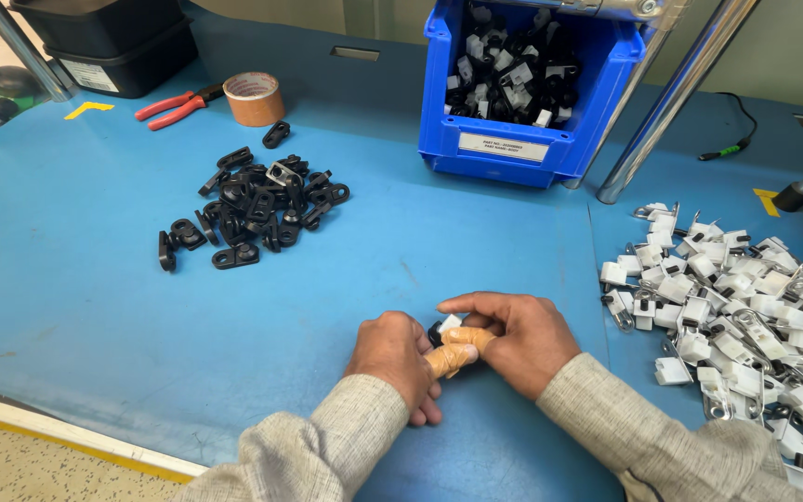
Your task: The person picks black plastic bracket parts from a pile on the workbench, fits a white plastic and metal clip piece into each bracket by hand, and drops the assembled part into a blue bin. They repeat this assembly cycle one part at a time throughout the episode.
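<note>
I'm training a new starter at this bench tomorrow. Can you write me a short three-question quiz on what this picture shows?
1. True or false: the loose black parts lie on the person's left side of the blue table.
2. What lies beside the red-handled pliers? A) a roll of tape B) a hammer C) a cup
3. Which pile is nearer the right hand: black parts or white clips?

Key
1. True.
2. A, the roll of tape.
3. White clips. Both the right hand and the left hand are pinched together on a small black-and-white piece.
</note>
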`<action>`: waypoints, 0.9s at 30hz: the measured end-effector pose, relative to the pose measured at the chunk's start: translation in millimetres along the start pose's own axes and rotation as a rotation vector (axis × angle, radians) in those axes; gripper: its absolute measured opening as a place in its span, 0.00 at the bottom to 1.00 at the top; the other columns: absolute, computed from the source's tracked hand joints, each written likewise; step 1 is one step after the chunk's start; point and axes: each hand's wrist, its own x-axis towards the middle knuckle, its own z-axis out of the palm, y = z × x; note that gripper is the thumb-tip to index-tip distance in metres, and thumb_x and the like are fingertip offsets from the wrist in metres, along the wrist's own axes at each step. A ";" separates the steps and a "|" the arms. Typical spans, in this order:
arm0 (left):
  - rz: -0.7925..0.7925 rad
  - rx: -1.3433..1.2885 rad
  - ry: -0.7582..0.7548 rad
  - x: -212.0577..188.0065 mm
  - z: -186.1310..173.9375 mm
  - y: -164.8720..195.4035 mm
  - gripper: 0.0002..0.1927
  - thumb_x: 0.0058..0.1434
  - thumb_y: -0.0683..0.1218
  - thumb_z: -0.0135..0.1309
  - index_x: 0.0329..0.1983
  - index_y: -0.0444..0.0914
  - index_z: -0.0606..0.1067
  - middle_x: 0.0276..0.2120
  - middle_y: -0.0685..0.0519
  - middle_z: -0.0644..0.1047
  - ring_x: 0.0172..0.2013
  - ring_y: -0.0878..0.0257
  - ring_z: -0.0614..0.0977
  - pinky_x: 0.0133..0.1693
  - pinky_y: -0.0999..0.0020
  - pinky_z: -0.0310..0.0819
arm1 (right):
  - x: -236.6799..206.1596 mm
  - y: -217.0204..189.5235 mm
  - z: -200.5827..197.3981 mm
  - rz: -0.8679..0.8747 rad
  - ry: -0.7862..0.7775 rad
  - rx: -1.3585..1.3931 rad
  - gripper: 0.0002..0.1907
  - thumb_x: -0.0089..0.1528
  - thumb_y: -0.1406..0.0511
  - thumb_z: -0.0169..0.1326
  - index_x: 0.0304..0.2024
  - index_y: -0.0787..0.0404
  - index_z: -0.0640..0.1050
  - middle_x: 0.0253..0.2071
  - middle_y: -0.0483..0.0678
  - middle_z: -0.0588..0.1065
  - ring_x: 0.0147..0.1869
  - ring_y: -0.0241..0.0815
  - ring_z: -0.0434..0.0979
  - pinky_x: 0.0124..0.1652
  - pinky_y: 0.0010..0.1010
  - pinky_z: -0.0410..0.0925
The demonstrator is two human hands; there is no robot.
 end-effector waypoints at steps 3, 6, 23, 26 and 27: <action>-0.005 0.003 -0.030 5.7 -2.0 3.2 0.17 0.61 0.51 0.62 0.39 0.32 0.75 0.27 0.46 0.82 0.22 0.59 0.86 0.20 0.69 0.79 | 8.7 9.5 -0.5 0.035 -0.087 0.178 0.23 0.55 0.75 0.58 0.52 0.55 0.84 0.37 0.45 0.85 0.39 0.31 0.83 0.43 0.23 0.76; -0.008 -0.069 -0.089 11.6 -3.8 2.9 0.17 0.63 0.51 0.60 0.39 0.30 0.74 0.28 0.44 0.82 0.24 0.57 0.87 0.21 0.68 0.81 | 12.5 15.8 1.3 0.003 -0.112 0.289 0.24 0.55 0.76 0.55 0.53 0.58 0.83 0.39 0.43 0.85 0.42 0.30 0.84 0.44 0.22 0.76; 0.268 0.376 0.286 -1.6 6.6 4.8 0.09 0.64 0.47 0.58 0.37 0.37 0.84 0.28 0.45 0.83 0.27 0.56 0.84 0.32 0.60 0.80 | -12.4 -15.2 13.2 -0.174 0.190 -0.220 0.15 0.59 0.67 0.61 0.49 0.54 0.84 0.37 0.46 0.83 0.36 0.36 0.82 0.39 0.29 0.74; 0.087 0.058 0.172 -7.2 8.0 2.0 0.09 0.65 0.44 0.56 0.42 0.33 0.81 0.29 0.45 0.84 0.27 0.60 0.87 0.31 0.64 0.82 | -14.7 -20.8 11.0 -0.069 0.179 -0.147 0.19 0.58 0.67 0.62 0.52 0.52 0.83 0.35 0.46 0.83 0.34 0.37 0.82 0.37 0.29 0.75; 0.060 -0.089 0.178 -10.0 9.5 1.2 0.10 0.64 0.43 0.57 0.44 0.32 0.78 0.31 0.47 0.84 0.28 0.60 0.87 0.31 0.64 0.83 | -14.9 -22.2 10.6 -0.006 0.174 -0.091 0.21 0.57 0.67 0.62 0.54 0.51 0.83 0.35 0.45 0.84 0.33 0.37 0.83 0.37 0.28 0.76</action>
